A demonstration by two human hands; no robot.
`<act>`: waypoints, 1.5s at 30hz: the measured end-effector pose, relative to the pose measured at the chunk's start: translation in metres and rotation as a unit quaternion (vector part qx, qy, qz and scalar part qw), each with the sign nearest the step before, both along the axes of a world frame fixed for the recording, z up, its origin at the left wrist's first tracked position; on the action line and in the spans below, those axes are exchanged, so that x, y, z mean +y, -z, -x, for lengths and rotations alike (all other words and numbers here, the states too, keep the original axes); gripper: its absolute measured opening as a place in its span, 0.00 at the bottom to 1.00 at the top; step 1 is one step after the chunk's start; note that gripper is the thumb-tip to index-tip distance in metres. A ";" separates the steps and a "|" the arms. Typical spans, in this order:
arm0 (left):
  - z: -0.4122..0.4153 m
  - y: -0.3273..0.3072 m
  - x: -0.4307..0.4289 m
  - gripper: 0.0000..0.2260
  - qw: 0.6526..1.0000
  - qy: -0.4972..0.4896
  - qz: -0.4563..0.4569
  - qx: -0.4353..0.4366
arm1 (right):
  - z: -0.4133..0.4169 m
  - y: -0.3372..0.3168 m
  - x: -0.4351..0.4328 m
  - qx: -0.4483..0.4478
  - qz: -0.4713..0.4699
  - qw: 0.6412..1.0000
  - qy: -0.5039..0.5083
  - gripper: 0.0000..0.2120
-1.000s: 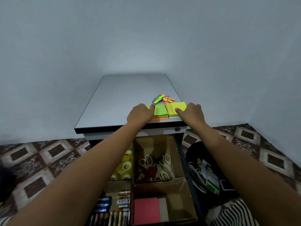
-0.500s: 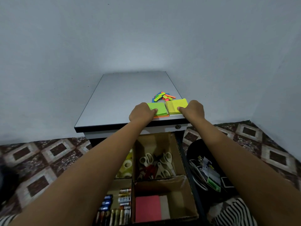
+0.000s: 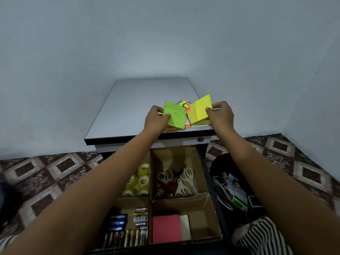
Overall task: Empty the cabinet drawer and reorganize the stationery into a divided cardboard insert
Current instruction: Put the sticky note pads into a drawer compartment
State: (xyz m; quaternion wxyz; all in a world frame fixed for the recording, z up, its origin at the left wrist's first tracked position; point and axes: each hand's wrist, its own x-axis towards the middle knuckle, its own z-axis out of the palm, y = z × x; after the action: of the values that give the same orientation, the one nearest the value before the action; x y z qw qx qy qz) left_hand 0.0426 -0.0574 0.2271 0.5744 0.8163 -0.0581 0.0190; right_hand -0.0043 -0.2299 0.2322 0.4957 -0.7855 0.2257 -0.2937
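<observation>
- Now my left hand [image 3: 156, 120] pinches the left edge of the lime-green square sticky-note pad [image 3: 175, 115], thumb on its face. Half a second ago it lay flat; its far edge is now tipped up.
- Its near edge meets a thin orange sticky-note pad [image 3: 172, 128] lying flat at the front of the pale grey cabinet top [image 3: 139, 100].
- Behind and between the raised pads, the loose heap of small multicoloured paper flags [image 3: 184, 104] sits where it was.
- My right hand [image 3: 221, 115] grips the right edge of the yellow square sticky-note pad [image 3: 198, 111], also raised from flat and leaning inward.
- Below the top, the open drawer holds the brown divided cardboard insert [image 3: 150, 183]: clear tape rolls [image 3: 142, 178] back left, white-handled scissors [image 3: 181, 181] back right, a row of batteries [image 3: 128, 227] front left, a pink square note pad [image 3: 166, 229] front right.
- A black round bin [image 3: 226, 162] of odds stands right of the drawer on the brown diamond-patterned floor tiles [image 3: 46, 173]. The plain pale blue-grey wall [image 3: 165, 43] rises behind.
</observation>
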 end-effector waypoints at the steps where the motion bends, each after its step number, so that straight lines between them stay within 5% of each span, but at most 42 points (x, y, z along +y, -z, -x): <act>1: 0.005 -0.001 0.005 0.06 0.999 0.005 0.039 0.018 | 0.003 -0.002 0.000 -0.012 -0.037 0.999 -0.013 0.07; 5: 0.032 -0.003 0.040 0.07 0.984 0.031 0.158 0.069 | 0.032 -0.007 0.005 -0.027 -0.149 0.982 -0.115 0.05; 10: 0.083 0.020 0.093 0.08 0.962 0.072 0.218 0.150 | 0.084 0.002 0.013 -0.005 -0.180 0.946 -0.269 0.06; 15: 0.111 0.055 0.118 0.06 0.960 0.068 0.187 0.195 | 0.114 0.025 0.022 0.161 -0.014 0.893 -0.420 0.09; 19: 0.118 0.074 0.122 0.05 0.955 0.079 0.176 0.226 | 0.121 0.045 0.039 0.310 0.133 0.811 -0.477 0.07; 25: 0.117 0.086 0.119 0.05 0.947 0.094 0.177 0.250 | 0.124 0.073 0.048 0.394 0.274 0.731 -0.486 0.07; 32: 0.111 0.095 0.115 0.06 0.955 0.118 0.155 0.223 | 0.122 0.099 0.056 0.457 0.314 0.671 -0.492 0.10; 45: 0.111 0.102 0.112 0.06 0.961 0.131 0.139 0.199 | 0.126 0.118 0.084 0.443 0.514 0.629 -0.379 0.10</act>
State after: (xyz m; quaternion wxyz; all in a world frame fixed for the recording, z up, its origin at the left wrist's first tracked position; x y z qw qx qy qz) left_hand -0.0686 0.0541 0.1247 0.6800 0.7007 -0.0459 -0.2112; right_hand -0.1304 -0.1460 0.1142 -0.0802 -0.9648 -0.0875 0.2349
